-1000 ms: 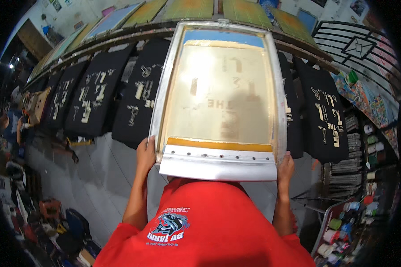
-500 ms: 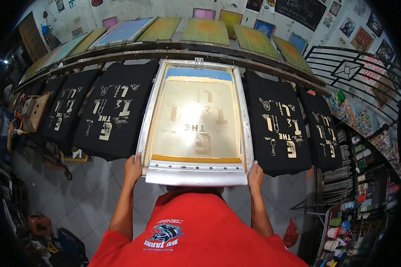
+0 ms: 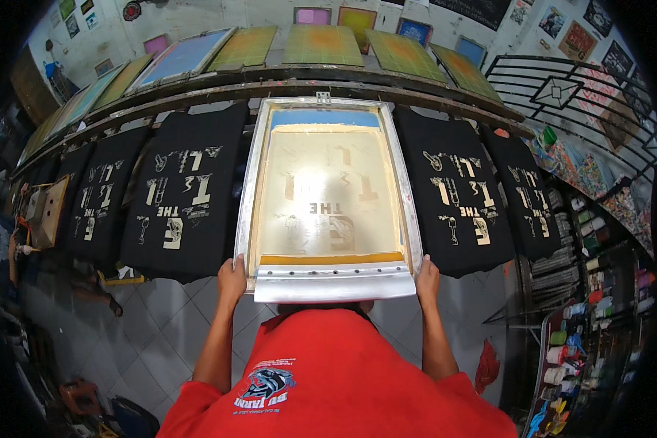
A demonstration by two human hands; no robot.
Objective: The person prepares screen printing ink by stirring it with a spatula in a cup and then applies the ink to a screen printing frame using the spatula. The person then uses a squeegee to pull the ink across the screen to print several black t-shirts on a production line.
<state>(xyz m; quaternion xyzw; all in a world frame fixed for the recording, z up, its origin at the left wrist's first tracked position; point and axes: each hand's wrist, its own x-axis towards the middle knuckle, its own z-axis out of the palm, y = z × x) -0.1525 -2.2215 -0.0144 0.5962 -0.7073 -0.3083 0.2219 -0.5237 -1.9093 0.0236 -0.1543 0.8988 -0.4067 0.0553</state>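
A silver-edged printing screen (image 3: 415, 241) lies in front of me, its far end at a hinge clamp (image 3: 323, 98). Through its pale mesh (image 3: 299, 164) a design shows faintly. Across the near end rests a metal squeegee (image 3: 336, 286), with a band of golden-brown ink (image 3: 328, 259) along it. My left hand (image 3: 231, 279) grips the frame's near left corner, and my right hand (image 3: 428, 280) grips the near right corner. Both sets of fingers are partly hidden under the edge. Black T-shirts (image 3: 164, 233) (image 3: 463, 252) with pale prints lie on either side.
More printed black shirts (image 3: 104, 193) continue along the row. Behind it, a rail carries several greenish and blue screens (image 3: 325, 45). A metal railing (image 3: 584, 95) and a shelf of ink containers (image 3: 558, 358) stand at right. Someone's arm (image 3: 11, 248) shows at far left.
The view has tilted slightly, so the screen's near end and both hands appear a little farther right. Both hands keep their hold on the frame corners.
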